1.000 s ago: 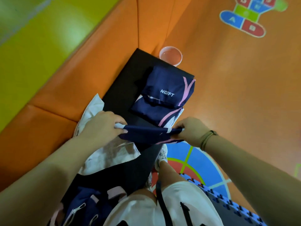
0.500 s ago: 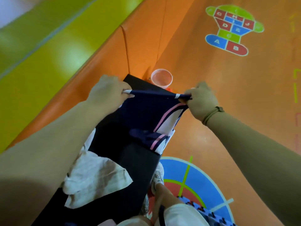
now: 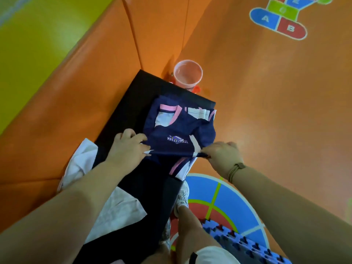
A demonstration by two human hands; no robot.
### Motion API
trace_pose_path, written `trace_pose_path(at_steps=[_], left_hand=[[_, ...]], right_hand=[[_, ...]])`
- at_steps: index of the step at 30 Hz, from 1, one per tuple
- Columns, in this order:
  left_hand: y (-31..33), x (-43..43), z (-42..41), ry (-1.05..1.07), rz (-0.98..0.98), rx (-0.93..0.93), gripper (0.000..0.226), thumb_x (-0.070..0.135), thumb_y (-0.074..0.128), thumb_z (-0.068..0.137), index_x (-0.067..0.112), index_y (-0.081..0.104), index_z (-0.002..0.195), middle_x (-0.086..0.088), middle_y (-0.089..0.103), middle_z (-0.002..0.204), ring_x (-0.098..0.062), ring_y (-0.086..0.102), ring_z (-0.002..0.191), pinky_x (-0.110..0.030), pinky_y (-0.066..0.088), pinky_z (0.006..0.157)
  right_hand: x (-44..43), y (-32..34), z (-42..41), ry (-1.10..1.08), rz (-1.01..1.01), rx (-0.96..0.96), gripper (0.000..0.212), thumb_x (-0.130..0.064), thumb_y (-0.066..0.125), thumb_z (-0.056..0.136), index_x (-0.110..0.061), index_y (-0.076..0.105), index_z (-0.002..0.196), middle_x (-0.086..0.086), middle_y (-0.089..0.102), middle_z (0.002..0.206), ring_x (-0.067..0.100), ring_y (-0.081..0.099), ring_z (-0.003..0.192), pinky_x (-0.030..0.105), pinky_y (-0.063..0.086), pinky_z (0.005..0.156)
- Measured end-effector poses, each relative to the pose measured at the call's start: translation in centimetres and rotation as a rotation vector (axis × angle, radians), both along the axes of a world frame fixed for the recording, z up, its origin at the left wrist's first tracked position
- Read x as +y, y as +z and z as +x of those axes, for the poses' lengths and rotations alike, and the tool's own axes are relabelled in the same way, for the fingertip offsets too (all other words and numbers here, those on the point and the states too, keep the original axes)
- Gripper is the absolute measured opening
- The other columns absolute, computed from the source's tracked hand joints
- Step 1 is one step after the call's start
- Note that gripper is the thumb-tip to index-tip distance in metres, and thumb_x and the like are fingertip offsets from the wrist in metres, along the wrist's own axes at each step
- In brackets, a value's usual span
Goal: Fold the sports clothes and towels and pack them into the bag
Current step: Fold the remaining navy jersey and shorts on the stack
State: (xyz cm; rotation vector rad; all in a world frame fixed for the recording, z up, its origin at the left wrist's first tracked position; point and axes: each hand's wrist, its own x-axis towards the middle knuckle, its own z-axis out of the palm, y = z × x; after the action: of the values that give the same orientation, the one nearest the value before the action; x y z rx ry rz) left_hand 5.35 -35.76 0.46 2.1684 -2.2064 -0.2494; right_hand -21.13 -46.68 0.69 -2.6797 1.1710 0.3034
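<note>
A navy sports garment [image 3: 182,128] with pink and white stripes and a "VOLLEYBALL" print lies partly folded on a black bench top [image 3: 137,103]. My left hand [image 3: 129,149] pinches its near left edge. My right hand [image 3: 222,155] pinches its near right edge, and the fabric is stretched between the two hands. A white towel [image 3: 114,208] lies crumpled on the bench's left side, partly under my left forearm. The bag is out of view.
A pink cup [image 3: 188,75] stands on the floor past the bench's far end. Orange padded wall [image 3: 76,111] runs along the left. Orange floor [image 3: 276,101] with a hopscotch print lies to the right. My leg and shoe [image 3: 182,197] stand beside the bench, near blue foam mats [image 3: 247,246].
Both hands lifted the garment's near edge up and away, flipped it over, and brought it back toward me; the garment now lies with its volleyball print facing up.
</note>
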Motion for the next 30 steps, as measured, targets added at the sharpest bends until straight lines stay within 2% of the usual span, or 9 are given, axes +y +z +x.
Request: trace_pose_path(at_steps=[3,5,8,14,18,21,24,27,30], left_hand=[[-2.1,1.4,-0.6,0.005,0.196,0.035,0.023,0.030,0.090,0.054,0.027,0.075,0.071,0.009,0.070,0.085,-0.025,0.054,0.080,-0.040,0.044,0.062],[-2.4,1.4,-0.6,0.059,0.256,0.113,0.012,0.028,0.078,0.073,0.025,0.074,0.084,0.009,0.069,0.091,-0.025,0.055,0.089,-0.042,0.040,0.074],[-2.8,0.1,-0.3,0.123,0.307,0.190,0.017,0.032,0.062,0.088,0.021,0.070,0.098,0.006,0.066,0.099,-0.023,0.051,0.102,-0.039,0.036,0.086],[-2.3,-6.3,1.2,0.258,0.259,0.420,0.020,0.042,0.054,0.088,0.029,0.058,0.073,0.004,0.061,0.076,-0.021,0.056,0.077,-0.041,0.047,0.073],[-2.3,-11.9,2.0,0.336,0.196,0.477,0.011,0.032,0.061,0.089,0.022,0.063,0.091,0.001,0.064,0.083,-0.021,0.059,0.078,-0.038,0.049,0.069],[-3.4,-15.4,2.5,0.377,0.139,0.446,0.024,0.030,0.059,0.090,0.022,0.061,0.112,-0.002,0.064,0.104,-0.021,0.058,0.092,-0.035,0.047,0.076],[-5.0,-17.1,2.2,0.397,0.055,0.294,0.045,0.023,0.059,0.091,0.018,0.048,0.134,-0.010,0.051,0.124,-0.029,0.048,0.112,-0.040,0.044,0.091],[-6.7,-16.2,1.1,0.381,0.032,0.200,0.048,0.023,0.063,0.088,0.015,0.048,0.133,-0.012,0.044,0.126,-0.032,0.040,0.115,-0.041,0.041,0.090],[-8.7,-13.3,-0.1,0.243,0.052,0.189,0.047,0.022,0.074,0.078,0.009,0.059,0.120,-0.015,0.050,0.119,-0.036,0.042,0.109,-0.048,0.049,0.084]], right_hand=[[1.1,-1.8,-0.7,0.014,0.222,0.166,0.027,-0.034,0.038,0.099,-0.034,0.063,0.107,-0.002,0.066,0.099,0.026,0.058,0.098,0.035,0.032,0.080],[1.0,-2.2,-1.0,-0.030,0.311,0.141,0.028,-0.036,0.036,0.099,-0.038,0.061,0.113,-0.003,0.066,0.104,0.025,0.058,0.100,0.034,0.036,0.081],[0.1,-2.7,-1.3,-0.099,0.415,0.056,0.026,-0.037,0.042,0.097,-0.035,0.062,0.114,-0.002,0.067,0.108,0.025,0.057,0.100,0.033,0.043,0.081],[-5.6,-3.1,-0.4,-0.312,0.508,-0.181,0.018,-0.029,0.053,0.093,-0.022,0.065,0.105,0.004,0.068,0.098,0.029,0.060,0.091,0.037,0.049,0.075],[-10.9,-3.7,1.1,-0.365,0.445,-0.289,0.024,-0.031,0.055,0.092,-0.023,0.064,0.113,0.008,0.068,0.105,0.030,0.059,0.095,0.035,0.047,0.076],[-14.4,-4.9,2.4,-0.411,0.352,-0.323,0.026,-0.029,0.057,0.091,-0.020,0.061,0.116,0.008,0.066,0.110,0.031,0.058,0.100,0.034,0.046,0.078],[-16.2,-6.2,3.1,-0.539,0.200,-0.365,0.035,-0.024,0.058,0.089,-0.017,0.055,0.123,0.007,0.059,0.119,0.031,0.054,0.108,0.039,0.044,0.088],[-15.1,-7.6,2.8,-0.511,0.028,-0.340,0.038,-0.025,0.060,0.088,-0.013,0.055,0.123,0.011,0.054,0.120,0.035,0.048,0.110,0.045,0.042,0.089],[-11.6,-9.1,2.3,-0.274,-0.093,-0.411,0.033,-0.024,0.065,0.077,-0.007,0.064,0.105,0.015,0.060,0.102,0.040,0.056,0.089,0.046,0.050,0.071]])
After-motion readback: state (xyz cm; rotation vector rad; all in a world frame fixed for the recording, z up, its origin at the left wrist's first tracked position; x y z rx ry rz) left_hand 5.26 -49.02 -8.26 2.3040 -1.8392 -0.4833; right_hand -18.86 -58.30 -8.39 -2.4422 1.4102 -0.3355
